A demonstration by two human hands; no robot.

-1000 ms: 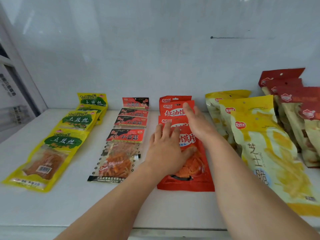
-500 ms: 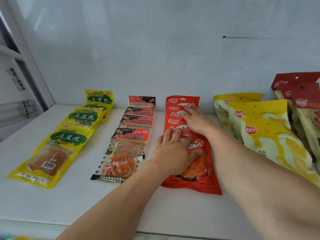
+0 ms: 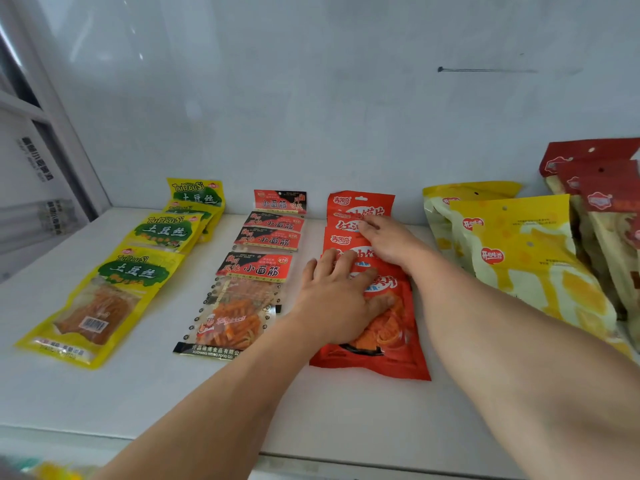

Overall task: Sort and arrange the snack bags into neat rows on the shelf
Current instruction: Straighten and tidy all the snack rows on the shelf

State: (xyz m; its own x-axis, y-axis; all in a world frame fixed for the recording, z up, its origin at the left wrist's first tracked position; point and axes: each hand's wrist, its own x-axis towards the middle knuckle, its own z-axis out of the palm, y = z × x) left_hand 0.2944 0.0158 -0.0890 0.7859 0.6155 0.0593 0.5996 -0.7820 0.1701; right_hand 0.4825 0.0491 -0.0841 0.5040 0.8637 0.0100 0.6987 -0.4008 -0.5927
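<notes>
Two bare hands are reaching onto a white shelf (image 3: 104, 393) where snack bags are lying in rows that run from the front edge to the back wall.

The left hand (image 3: 334, 299) is lying flat on the front bag of the orange-red bags (image 3: 388, 344), fingers spread out and straight, pressing down on it. It is not curling around anything.

The right hand (image 3: 388, 240) is reaching further back in the same row. Its fingers are resting on the tops of the bags behind — they look fairly straight and are touching the bags, not pinching them. The orange-red bags are overlapping each other like roof tiles, and the last one is leaning up against the back wall.

Just to the left, the black and red bags (image 3: 242, 306) are sitting in their own overlapping row. The front one is showing orange strips through a clear window.

Further left, near the shelf's side, the yellow and green bags (image 3: 104, 299) are making a third row that is slanting a little.

On the right, the big pale yellow bags (image 3: 530, 265) are lying stacked — they are just beside the right arm. Past them, at the far right edge, the dark red topped bags (image 3: 602, 188) are piling up, partly cut off by the picture's edge.
</notes>
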